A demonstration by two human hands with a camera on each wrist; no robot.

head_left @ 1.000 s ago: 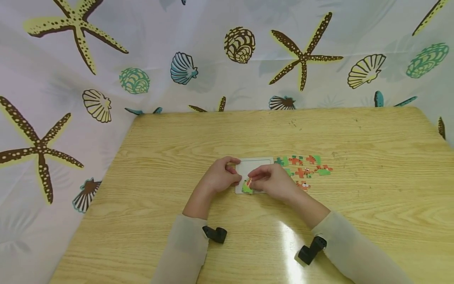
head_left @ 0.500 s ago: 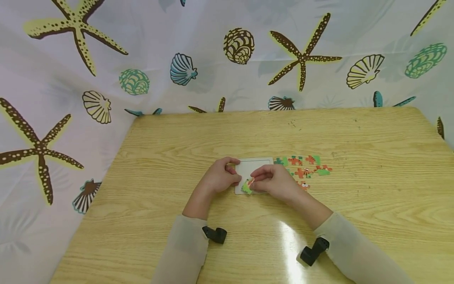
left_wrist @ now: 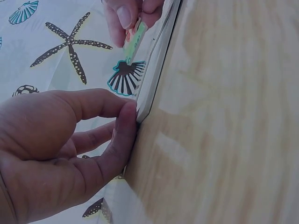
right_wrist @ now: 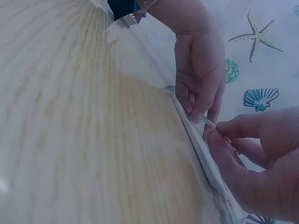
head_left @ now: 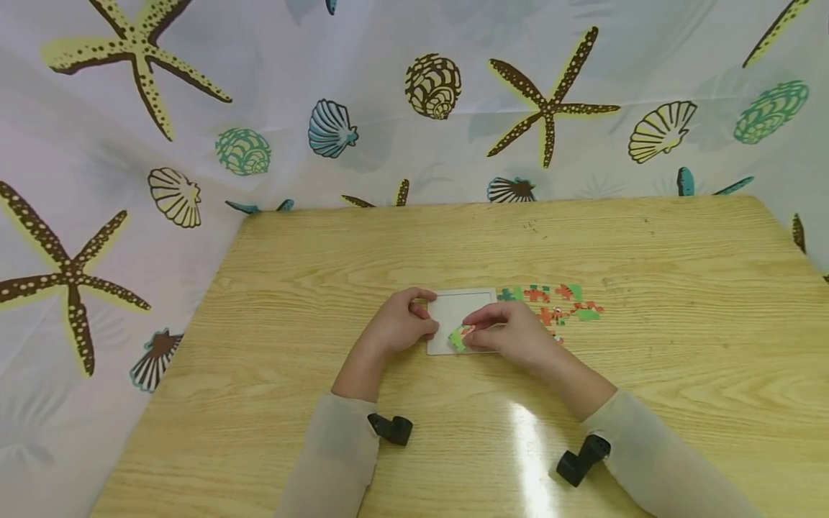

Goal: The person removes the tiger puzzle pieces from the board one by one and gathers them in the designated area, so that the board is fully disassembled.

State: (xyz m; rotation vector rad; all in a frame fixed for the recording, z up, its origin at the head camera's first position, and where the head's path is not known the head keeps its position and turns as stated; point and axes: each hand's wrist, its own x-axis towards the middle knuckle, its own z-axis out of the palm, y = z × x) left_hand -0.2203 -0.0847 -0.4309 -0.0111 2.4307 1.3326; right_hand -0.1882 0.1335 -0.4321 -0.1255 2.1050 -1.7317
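A flat white puzzle tray (head_left: 448,308) with a thin dark line inside its edge lies mid-table. My left hand (head_left: 403,320) holds the tray's left edge, thumb and index finger meeting there in the left wrist view. Between the thumb and fingertips of my right hand (head_left: 514,332) is a green and orange jigsaw piece (head_left: 459,338). That piece is tilted over the lower part of the tray, and in the left wrist view it looks raised off the surface. My right fingers hide part of it. The tray's right side is partly behind my right hand.
Several loose jigsaw pieces (head_left: 564,292) in orange and green lie to the right of the tray, some partly hidden by my right hand. A wood-grain table (head_left: 311,266) carries everything. Behind it hangs a white curtain (head_left: 382,158) printed with starfish and shells.
My right hand has moved slightly right with the jigsaw piece, which has turned and tilted. The left hand stays at the tray's edge. The whole head view has shifted slightly.
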